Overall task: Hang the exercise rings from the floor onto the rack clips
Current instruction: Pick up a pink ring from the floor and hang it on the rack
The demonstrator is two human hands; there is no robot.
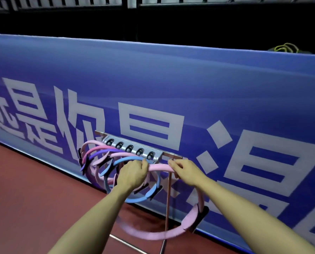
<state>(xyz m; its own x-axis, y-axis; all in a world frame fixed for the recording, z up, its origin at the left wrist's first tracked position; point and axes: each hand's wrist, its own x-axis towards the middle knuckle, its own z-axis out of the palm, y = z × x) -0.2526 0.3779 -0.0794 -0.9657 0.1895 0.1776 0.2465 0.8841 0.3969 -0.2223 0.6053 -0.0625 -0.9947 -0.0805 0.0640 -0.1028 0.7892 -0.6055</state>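
Both hands were on the pink exercise ring (160,168) at frame centre: left hand (132,173) & right hand (185,170), each grip closed round its top arc, just under the rack clips (130,149). Best bet: keep it level, then push the arc up w/ even pressure into the free end clip.

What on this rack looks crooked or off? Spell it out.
Nothing looks damaged. The hung rings sit bunched and overlapping at the left end of the rack. The pink ring, held by the left hand and right hand, isn't clipped yet.
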